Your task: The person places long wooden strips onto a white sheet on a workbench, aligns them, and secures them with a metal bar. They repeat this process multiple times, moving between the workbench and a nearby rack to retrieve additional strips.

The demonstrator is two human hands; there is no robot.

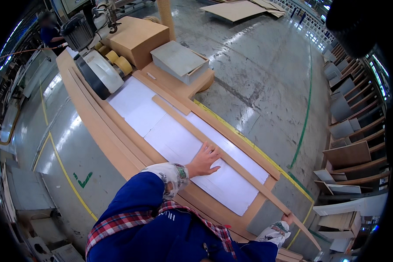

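A long, narrow light-brown board strip (185, 123) lies diagonally over white sheets (174, 144) on the worktable. It runs from near the machine's rollers to past the table's near right end. My right hand (287, 218) is closed around the strip near its overhanging end; most of its fingers are hidden. Halfway along, my left hand (204, 161) rests over the white surface with fingers spread and slightly bent. Its fingertips touch or nearly touch the strip's near edge; I cannot tell which.
A feeder machine with yellow rollers (123, 65) and a grey motor (77, 32) stands far left. Beside it are a brown box (137, 39) and a grey box (179, 60). Long boards (102, 131) line the table's left side. Racks of panels (347, 155) stand right. Another person (50, 32) is far left.
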